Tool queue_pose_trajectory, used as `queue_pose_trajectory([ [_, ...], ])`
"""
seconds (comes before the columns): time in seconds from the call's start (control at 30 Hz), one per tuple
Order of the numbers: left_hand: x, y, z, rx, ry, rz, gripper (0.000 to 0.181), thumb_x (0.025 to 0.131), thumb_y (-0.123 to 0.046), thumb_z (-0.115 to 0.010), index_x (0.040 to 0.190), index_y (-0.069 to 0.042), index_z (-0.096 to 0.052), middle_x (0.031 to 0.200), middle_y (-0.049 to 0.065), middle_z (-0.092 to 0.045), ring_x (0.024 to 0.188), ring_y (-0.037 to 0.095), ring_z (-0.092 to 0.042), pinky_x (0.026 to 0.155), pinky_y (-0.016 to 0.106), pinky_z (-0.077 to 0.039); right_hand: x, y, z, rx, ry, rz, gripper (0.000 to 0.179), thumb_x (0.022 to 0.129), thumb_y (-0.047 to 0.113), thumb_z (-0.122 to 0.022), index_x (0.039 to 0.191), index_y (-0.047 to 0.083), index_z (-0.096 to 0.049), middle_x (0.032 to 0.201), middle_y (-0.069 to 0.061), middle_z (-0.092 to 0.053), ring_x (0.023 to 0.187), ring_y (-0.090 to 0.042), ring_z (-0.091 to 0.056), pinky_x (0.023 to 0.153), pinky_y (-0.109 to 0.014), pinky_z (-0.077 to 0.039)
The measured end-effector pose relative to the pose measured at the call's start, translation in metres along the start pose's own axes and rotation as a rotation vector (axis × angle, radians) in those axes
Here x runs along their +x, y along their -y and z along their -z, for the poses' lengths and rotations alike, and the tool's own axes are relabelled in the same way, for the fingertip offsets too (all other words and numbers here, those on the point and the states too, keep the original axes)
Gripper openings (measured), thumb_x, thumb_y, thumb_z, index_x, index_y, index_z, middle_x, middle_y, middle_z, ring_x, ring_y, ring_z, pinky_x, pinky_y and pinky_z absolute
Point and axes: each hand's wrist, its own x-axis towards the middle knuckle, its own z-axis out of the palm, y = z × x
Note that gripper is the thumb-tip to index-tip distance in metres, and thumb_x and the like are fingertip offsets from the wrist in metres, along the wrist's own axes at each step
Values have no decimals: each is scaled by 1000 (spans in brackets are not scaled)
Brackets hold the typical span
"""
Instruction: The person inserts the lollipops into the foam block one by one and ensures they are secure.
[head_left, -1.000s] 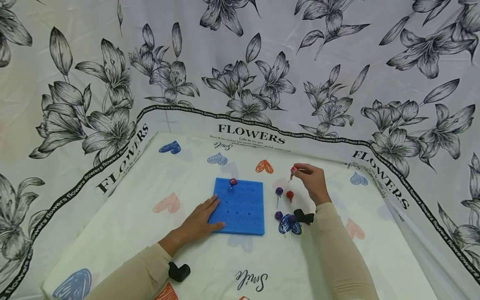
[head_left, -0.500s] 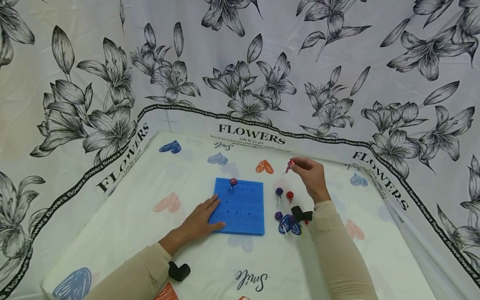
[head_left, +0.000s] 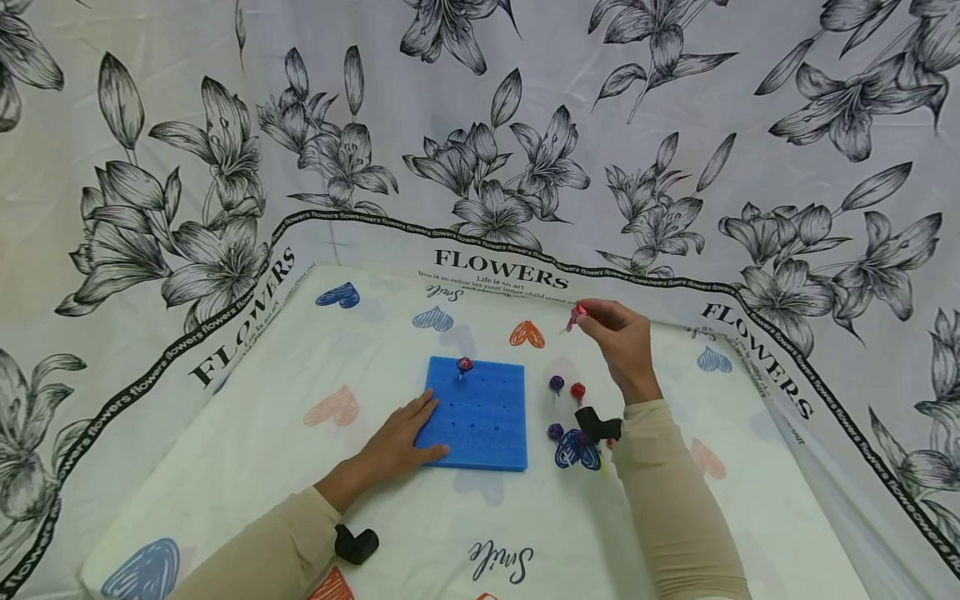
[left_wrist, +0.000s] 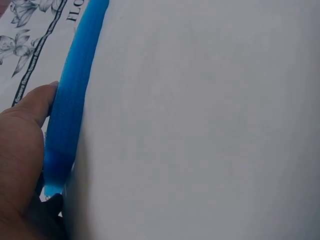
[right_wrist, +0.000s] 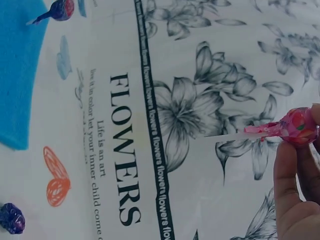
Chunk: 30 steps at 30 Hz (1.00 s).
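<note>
My right hand (head_left: pixel 624 354) pinches a lollipop (right_wrist: pixel 297 125) in a pink wrapper by its round head, its white stick pointing out to the left. It is held up beyond the other lollipops, right of the orange heart. My left hand (head_left: pixel 397 437) rests with extended fingers on the left edge of a blue foam block (head_left: pixel 487 450); the left wrist view shows a finger (left_wrist: pixel 42 100) against the block's side. Small holes in rows mark the block's top. One red-and-purple lollipop (head_left: pixel 465 364) stands in it near the far left corner.
Right of the block lie a purple lollipop (head_left: pixel 556 383), a red lollipop (head_left: pixel 577 390) and another purple lollipop (head_left: pixel 555 432). More are partly hidden near the black wrist device (head_left: pixel 598 425). A white cloth with hearts (head_left: pixel 337 406) covers the table; a floral curtain (head_left: pixel 495 167) hangs behind.
My right hand has lifted and moved slightly away from me with the lollipop, whose stick has swung from pointing down to pointing more leftward. The left hand and foam block stay put.
</note>
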Motion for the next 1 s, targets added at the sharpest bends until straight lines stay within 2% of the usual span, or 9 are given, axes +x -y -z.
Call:
queue_pose_trajectory([
  [0.33,-1,1,-1,-11,-8,-8,88,88,-51,-65,152,-3,-26,159,10,-16,143,34,-16,113,49,-13,-4,17,-23,153,46,121,26,86,-6,-68,111,-13,-65,104,-17,-66,93,-24,-65,83,-32,-53],
  [0.57,-1,1,-2,-7,-7,4,88,88,-50,-65,152,-5,-26,159,9,-16,143,34,-16,113,49,-13,-5,19,-36,134,42,170,25,87,-5,-68,111,-11,-66,104,-17,-65,92,-24,-64,81,-29,-53],
  [0.87,-1,1,0,-13,3,16,89,88,-52,-64,153,-7,-24,160,6,-13,144,32,-14,114,48,-12,-8,13,-54,225,79,145,28,86,-7,-68,111,-17,-61,105,-17,-65,91,-23,-64,81,-30,-54],
  [1.0,-1,2,-1,-16,4,20,89,88,-54,-63,154,-8,-23,160,5,-12,144,32,-13,113,48,-12,-10,6,-62,204,87,116,28,86,-6,-68,111,-16,-62,108,-19,-63,94,-24,-64,83,-31,-53],
])
